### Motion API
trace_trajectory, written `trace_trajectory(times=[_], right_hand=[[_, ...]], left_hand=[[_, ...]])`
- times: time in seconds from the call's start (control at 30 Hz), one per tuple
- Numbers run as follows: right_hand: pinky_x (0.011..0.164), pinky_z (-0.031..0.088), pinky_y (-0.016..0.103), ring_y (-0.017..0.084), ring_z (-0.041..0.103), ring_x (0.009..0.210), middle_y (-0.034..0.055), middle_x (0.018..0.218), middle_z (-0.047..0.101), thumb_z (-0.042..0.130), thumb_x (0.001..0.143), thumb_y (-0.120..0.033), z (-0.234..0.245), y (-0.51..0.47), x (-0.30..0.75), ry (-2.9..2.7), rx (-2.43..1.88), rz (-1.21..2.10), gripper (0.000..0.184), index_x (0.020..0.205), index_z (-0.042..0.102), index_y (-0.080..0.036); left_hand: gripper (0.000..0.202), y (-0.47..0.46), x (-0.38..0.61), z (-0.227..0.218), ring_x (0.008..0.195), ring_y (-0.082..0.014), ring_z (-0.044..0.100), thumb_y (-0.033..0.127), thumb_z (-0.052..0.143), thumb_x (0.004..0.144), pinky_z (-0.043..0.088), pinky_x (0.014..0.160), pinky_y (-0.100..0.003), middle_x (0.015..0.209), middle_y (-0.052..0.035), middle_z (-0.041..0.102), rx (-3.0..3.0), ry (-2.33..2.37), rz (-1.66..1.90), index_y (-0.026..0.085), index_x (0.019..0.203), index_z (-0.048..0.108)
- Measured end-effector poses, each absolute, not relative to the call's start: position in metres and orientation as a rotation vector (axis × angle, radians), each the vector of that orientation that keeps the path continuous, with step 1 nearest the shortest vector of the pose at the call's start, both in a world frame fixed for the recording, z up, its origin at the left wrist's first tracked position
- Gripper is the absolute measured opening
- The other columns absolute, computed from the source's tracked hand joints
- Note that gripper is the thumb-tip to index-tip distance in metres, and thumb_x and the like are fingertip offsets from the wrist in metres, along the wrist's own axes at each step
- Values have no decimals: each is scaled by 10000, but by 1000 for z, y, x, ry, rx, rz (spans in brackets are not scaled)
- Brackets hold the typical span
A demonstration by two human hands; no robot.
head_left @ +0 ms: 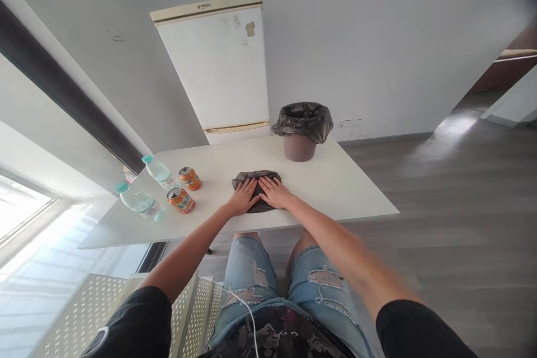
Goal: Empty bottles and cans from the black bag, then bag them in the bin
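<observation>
A dark plastic bin bag (260, 205) lies bunched on the white table in front of me. My left hand (243, 197) rests flat on its left part, fingers stretched out and pointing away from me. On its right part lies my right hand (274, 192), also flat with the fingers extended. The two hands almost meet at the middle of the bag. Behind them, toward the far right of the table, stands a brown trash bin (299, 149) lined with another dark bag (322, 123) folded over its rim.
On the left of the white table (335, 196) stand two orange drink cans (191, 179) and two clear bottles with green caps (140, 203). A white fridge (218, 67) is against the wall beyond. A perforated cream-coloured rack (92, 307) sits below left, near the window.
</observation>
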State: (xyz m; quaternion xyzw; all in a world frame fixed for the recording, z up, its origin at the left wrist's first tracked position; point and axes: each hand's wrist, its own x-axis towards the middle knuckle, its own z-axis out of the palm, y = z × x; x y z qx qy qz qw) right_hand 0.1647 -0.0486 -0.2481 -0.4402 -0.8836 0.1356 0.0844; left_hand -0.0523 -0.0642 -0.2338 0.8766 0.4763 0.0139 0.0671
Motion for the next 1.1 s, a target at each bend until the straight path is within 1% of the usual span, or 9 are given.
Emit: trace_trajectory(times=[0.1,0.17,0.27,0.33,0.57,0.77,0.87,0.93,1.1], right_hand=[[1345,121,614,334,181,1666,149,1778,242,298,1088,-524,-235,-55,158,-2646,-1253,365,741,1706,295,-115],[1342,143,607,324,217,1655,139,1761,309,306,1106,-451,-223,-63,165,-2565,-1194,208,656,1680,365,-137],[1234,374,529,319,490,1471,168,1561,580,302,1113,-285,-214,-84,187,-2320,-1200,12,504,1472,628,-148],[1070,498,470,306,617,1248,164,1340,701,358,1103,-255,-218,-105,202,-2255,-1247,48,426,1290,732,-170],[1073,491,519,335,588,1270,155,1405,640,593,1056,-473,-250,-181,215,-2373,-1291,130,424,1375,672,-205],[1098,482,524,321,593,1289,140,1400,643,630,1013,-234,-256,-206,218,-2395,-1225,125,551,1553,519,-242],[1058,506,534,324,623,1237,147,1327,673,613,999,-184,-257,-204,224,-2359,-1233,116,455,1452,611,-225],[1079,498,566,345,605,1295,159,1374,654,619,993,-203,-257,-202,229,-2333,-1231,118,353,1341,676,-222],[1241,365,646,347,376,1584,112,1672,456,531,948,-119,-262,-202,244,-2363,-1156,282,280,1165,670,-227]], left_hand=[[709,-75,-64,-221,1662,-341,99,536,327,1117,156,1327,-608,1776,-153,205,2671,1506,201,170,1715,219],[545,-87,-69,-213,1618,-344,255,439,356,1123,234,1304,-604,1720,-152,352,2690,1565,436,192,1597,465],[355,-116,-76,-211,1294,-292,604,290,377,1120,452,1137,-494,1385,-128,664,2635,1585,645,224,1196,717],[245,-139,-80,-216,1116,-271,665,309,489,1106,500,1025,-454,1197,-94,717,2612,1532,607,238,1107,724],[296,-193,-83,-238,1216,-308,628,393,777,982,476,1065,-476,1301,-91,690,2568,1516,629,243,1219,683],[540,-208,-86,-234,1340,-342,560,305,792,958,465,1117,-511,1458,-154,601,2624,1545,650,216,1441,566],[656,-206,-92,-235,1521,-379,407,218,754,937,355,1241,-594,1626,-181,459,2650,1579,621,205,1535,484],[566,-204,-96,-238,1578,-372,338,118,678,911,269,1291,-636,1660,-152,439,2659,1556,542,214,1454,555],[478,-209,-100,-244,1468,-271,520,-25,476,828,302,1296,-580,1517,-76,620,2566,1464,539,238,1182,659]])
